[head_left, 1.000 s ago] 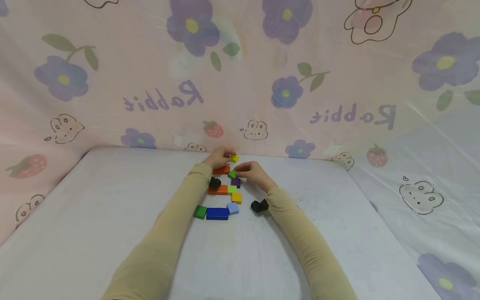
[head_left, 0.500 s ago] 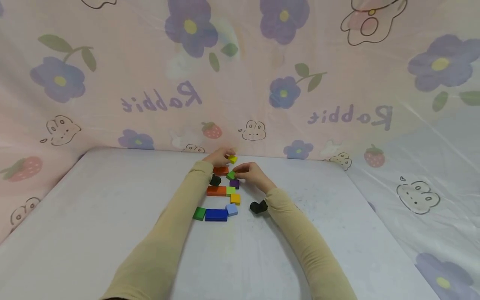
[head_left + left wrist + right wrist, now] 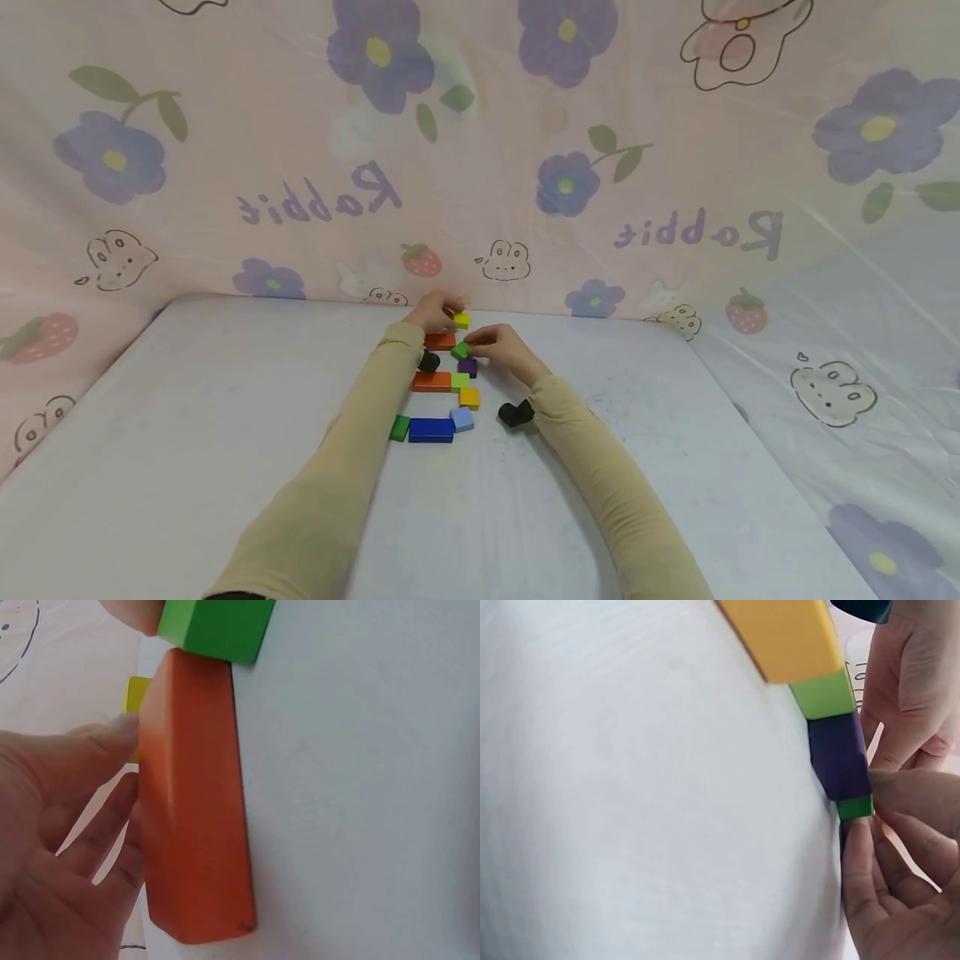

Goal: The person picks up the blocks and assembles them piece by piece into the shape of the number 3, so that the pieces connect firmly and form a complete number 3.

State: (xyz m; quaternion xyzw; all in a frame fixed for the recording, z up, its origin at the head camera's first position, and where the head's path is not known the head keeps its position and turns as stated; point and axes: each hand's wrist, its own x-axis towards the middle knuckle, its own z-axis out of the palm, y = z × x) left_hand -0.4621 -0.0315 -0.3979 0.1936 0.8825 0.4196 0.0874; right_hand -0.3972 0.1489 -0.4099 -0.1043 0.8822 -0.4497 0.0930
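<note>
At the far end of a line of wooden blocks, my left hand (image 3: 435, 314) pinches a small yellow block (image 3: 462, 320). In the left wrist view, the thumb lies against that block, which is mostly hidden behind an orange-red block (image 3: 199, 802). My right hand (image 3: 504, 348) holds a green block (image 3: 460, 351) between thumb and fingers, just beyond a purple block (image 3: 467, 367). The right wrist view has this green block (image 3: 855, 808) against the purple one, with fingertips on either side of it.
Nearer along the line lie another orange-red block (image 3: 432, 382), a light green block (image 3: 460, 382), an orange-yellow block (image 3: 468, 399), a light blue block (image 3: 462, 418), a dark blue block (image 3: 431, 430) and a dark green block (image 3: 400, 427). A patterned curtain (image 3: 480, 167) backs the white table (image 3: 187, 467).
The yellow block has turned slightly in my left fingers, from tilted to straighter. My right hand stays at the green block. The head view has shifted a little.
</note>
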